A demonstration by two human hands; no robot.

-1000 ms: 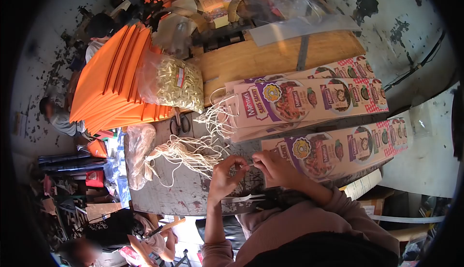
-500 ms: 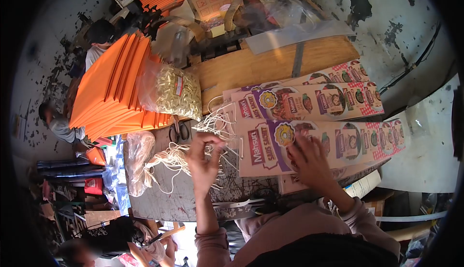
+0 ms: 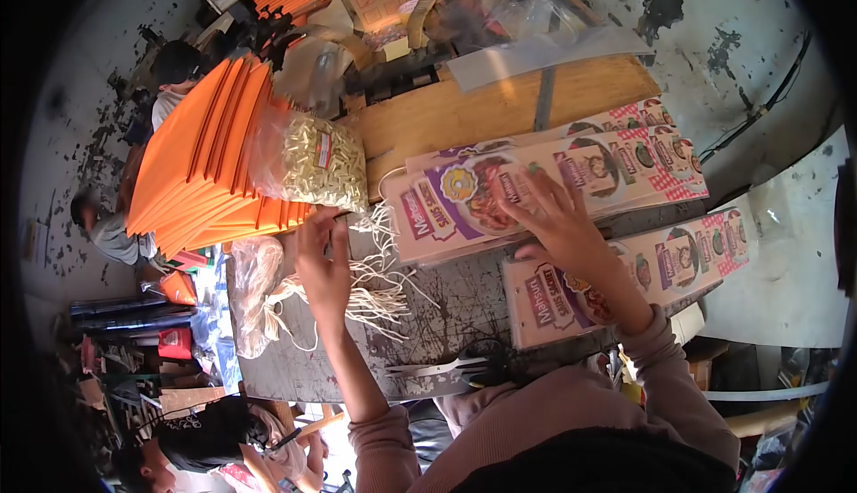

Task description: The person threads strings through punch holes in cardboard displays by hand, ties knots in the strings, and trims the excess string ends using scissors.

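My right hand point(image 3: 561, 230) lies with spread fingers on the upper stack of printed cardboard sheets point(image 3: 437, 216), which bear a "Mahsuri"-like label and food pictures. Below it, partly under my forearm, a second stack of the same sheets point(image 3: 540, 310) rests near the table's front edge. My left hand point(image 3: 323, 265) is raised over the table's left part, thumb and fingers apart, with nothing visible in it. Beside it lie loose cream cords point(image 3: 379, 301) and a clear bag of cord point(image 3: 257, 288). Just beyond its fingertips sits a clear bag of small gold pieces point(image 3: 326, 167).
Orange folded sheets point(image 3: 192, 163) are piled at the left. White-bladed scissors point(image 3: 446, 366) lie near the front edge. A wooden board point(image 3: 446, 127) and a clear plastic sheet point(image 3: 544, 60) are at the back. Other people, one in a black shirt point(image 3: 201, 439), are at the left.
My right hand has moved the front sheet up onto the upper stack, uncovering more of the lower stack. My left hand has shifted left and away from me, towards the gold pieces.
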